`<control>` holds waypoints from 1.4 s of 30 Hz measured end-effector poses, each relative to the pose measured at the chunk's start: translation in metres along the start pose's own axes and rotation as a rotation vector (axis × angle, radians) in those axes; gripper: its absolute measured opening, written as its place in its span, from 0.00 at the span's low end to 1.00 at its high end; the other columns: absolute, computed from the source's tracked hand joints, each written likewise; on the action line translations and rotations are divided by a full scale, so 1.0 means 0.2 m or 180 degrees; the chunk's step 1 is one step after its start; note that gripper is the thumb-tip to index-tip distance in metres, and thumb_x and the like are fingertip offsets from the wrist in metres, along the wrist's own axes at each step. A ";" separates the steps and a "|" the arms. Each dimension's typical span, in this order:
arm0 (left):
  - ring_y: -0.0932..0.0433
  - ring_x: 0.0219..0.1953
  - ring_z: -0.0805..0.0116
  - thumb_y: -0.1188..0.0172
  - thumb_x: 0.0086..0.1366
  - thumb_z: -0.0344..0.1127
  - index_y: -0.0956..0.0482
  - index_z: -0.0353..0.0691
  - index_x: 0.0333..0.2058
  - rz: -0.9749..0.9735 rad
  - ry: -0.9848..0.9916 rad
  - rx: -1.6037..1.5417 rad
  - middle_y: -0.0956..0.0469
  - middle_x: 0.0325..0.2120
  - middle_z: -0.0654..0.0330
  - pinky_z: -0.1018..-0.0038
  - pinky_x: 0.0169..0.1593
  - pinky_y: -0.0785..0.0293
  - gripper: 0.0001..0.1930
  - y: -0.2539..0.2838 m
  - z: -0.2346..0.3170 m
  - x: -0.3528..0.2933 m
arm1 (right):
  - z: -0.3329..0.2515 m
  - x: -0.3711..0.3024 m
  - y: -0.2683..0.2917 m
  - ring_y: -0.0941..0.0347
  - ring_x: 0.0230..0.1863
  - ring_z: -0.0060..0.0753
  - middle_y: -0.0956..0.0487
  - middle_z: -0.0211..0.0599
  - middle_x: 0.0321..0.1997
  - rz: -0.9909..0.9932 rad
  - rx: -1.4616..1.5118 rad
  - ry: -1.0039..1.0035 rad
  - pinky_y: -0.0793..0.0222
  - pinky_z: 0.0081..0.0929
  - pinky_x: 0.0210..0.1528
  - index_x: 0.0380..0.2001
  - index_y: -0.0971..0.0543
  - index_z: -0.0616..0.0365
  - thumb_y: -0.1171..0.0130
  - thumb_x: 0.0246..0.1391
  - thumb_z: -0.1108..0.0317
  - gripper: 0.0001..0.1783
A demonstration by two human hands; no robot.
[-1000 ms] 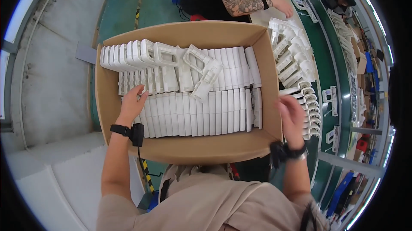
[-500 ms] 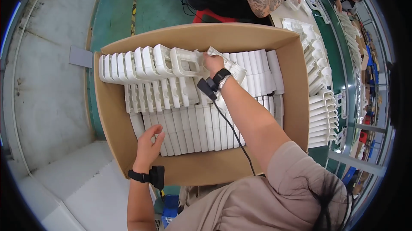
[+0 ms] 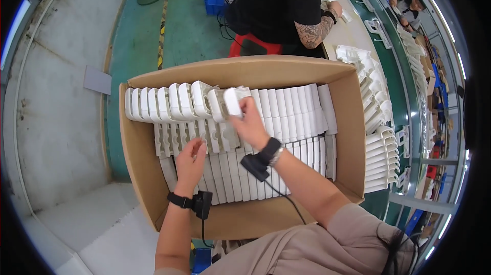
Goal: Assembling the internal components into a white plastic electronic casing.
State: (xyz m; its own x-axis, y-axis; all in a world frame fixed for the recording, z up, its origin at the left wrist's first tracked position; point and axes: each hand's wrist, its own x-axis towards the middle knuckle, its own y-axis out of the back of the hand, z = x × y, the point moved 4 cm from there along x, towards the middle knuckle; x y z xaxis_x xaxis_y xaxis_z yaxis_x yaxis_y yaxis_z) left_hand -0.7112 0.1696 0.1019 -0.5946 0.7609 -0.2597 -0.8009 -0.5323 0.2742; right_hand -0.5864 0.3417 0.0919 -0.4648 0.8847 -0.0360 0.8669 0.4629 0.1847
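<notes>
The right hand [image 3: 250, 121] reaches into the cardboard box [image 3: 240, 70], fingers closed around one white part [image 3: 232, 100]. The part stands upright above the upper row of parts [image 3: 169, 102], at that row's right end. The fingertips wrap its right edge and the thumb lies below it; most of the part projects to the left of the fingers. It touches the neighbouring part in the row.

The left hand [image 3: 190, 161] rests flat, fingers loosely spread and holding nothing, on the lower layer of parts [image 3: 230, 183] near the box's left half. Its fingertips touch the tops of parts just below the upper row.

Further white parts [image 3: 381, 152] are stacked on the table right of the box. Another person [image 3: 279, 4] stands beyond the box.
</notes>
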 end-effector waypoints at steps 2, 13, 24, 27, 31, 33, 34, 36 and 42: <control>0.24 0.37 0.73 0.43 0.63 0.33 0.26 0.32 0.43 0.0141 -0.0174 -0.0067 0.21 0.34 0.56 0.77 0.46 0.29 0.13 0.01 0.02 0.04 | -0.13 0.00 -0.12 0.29 0.34 0.46 0.29 0.48 0.31 0.0174 -0.0604 -0.0049 0.33 0.35 0.38 0.34 0.36 0.61 0.35 0.42 0.64 0.22; 0.34 0.54 0.48 0.46 0.62 0.40 0.35 0.29 0.52 0.2048 -0.1186 0.2656 0.31 0.50 0.43 0.59 0.58 0.41 0.24 0.53 0.11 0.43 | -0.01 0.05 -0.15 0.28 0.33 0.47 0.26 0.47 0.33 0.0117 -0.1105 -0.0385 0.32 0.38 0.39 0.38 0.35 0.60 0.30 0.38 0.56 0.30; 0.36 0.51 0.43 0.44 0.60 0.48 0.30 0.30 0.50 0.2026 -0.1399 0.2836 0.31 0.49 0.45 0.56 0.58 0.43 0.27 0.31 0.19 0.49 | -0.02 0.09 -0.05 0.28 0.36 0.24 0.24 0.37 0.36 0.0217 0.1798 -0.1561 0.32 0.22 0.40 0.41 0.32 0.69 0.34 0.48 0.66 0.23; 0.32 0.42 0.53 0.40 0.58 0.45 0.25 0.35 0.46 0.2090 -0.1689 0.2983 0.29 0.41 0.50 0.61 0.48 0.37 0.23 0.37 0.20 0.50 | -0.02 0.08 -0.10 0.28 0.40 0.22 0.22 0.35 0.41 -0.0301 0.1411 -0.1387 0.33 0.25 0.44 0.44 0.25 0.65 0.35 0.50 0.61 0.22; 0.32 0.42 0.53 0.39 0.58 0.46 0.28 0.31 0.48 0.2451 -0.1317 0.1848 0.31 0.42 0.46 0.65 0.46 0.34 0.26 0.54 0.11 0.55 | -0.06 0.13 -0.09 0.29 0.44 0.22 0.23 0.35 0.43 -0.0720 0.1582 -0.1454 0.36 0.24 0.49 0.44 0.25 0.66 0.38 0.52 0.58 0.23; 0.32 0.42 0.54 0.39 0.58 0.47 0.31 0.29 0.49 0.2694 -0.0842 0.1388 0.32 0.42 0.46 0.65 0.47 0.33 0.28 0.54 0.16 0.56 | -0.05 0.19 -0.04 0.28 0.44 0.23 0.22 0.35 0.44 -0.0902 0.1623 -0.1422 0.36 0.25 0.50 0.44 0.24 0.66 0.38 0.53 0.58 0.22; 0.32 0.42 0.55 0.40 0.59 0.47 0.33 0.26 0.49 0.2892 -0.0303 0.0945 0.32 0.41 0.46 0.65 0.47 0.33 0.30 0.55 0.14 0.56 | -0.03 0.19 -0.03 0.28 0.45 0.24 0.22 0.36 0.44 -0.1097 0.1657 -0.1450 0.36 0.25 0.51 0.43 0.24 0.66 0.39 0.53 0.58 0.22; 0.30 0.43 0.59 0.38 0.58 0.48 0.37 0.22 0.50 0.2901 -0.0242 0.1229 0.31 0.42 0.46 0.68 0.48 0.33 0.34 0.62 0.10 0.58 | 0.01 0.23 -0.01 0.29 0.49 0.25 0.23 0.36 0.48 -0.1214 0.1584 -0.1614 0.37 0.26 0.54 0.47 0.26 0.65 0.41 0.55 0.57 0.23; 0.28 0.48 0.65 0.40 0.60 0.36 0.35 0.32 0.53 -0.0367 0.0095 -0.1360 0.28 0.47 0.55 0.70 0.51 0.33 0.25 0.44 0.12 0.65 | 0.06 0.29 0.09 0.32 0.53 0.28 0.27 0.36 0.54 -0.1383 0.1355 -0.1483 0.39 0.29 0.56 0.54 0.32 0.63 0.43 0.57 0.58 0.27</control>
State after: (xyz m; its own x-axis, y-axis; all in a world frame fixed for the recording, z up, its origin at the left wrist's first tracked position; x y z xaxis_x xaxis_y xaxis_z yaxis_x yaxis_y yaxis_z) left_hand -0.8573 0.2304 0.1141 -0.4965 0.8166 -0.2944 -0.8156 -0.5550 -0.1638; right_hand -0.5945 0.4017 0.0806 -0.7377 0.5062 -0.4467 0.6620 0.6721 -0.3317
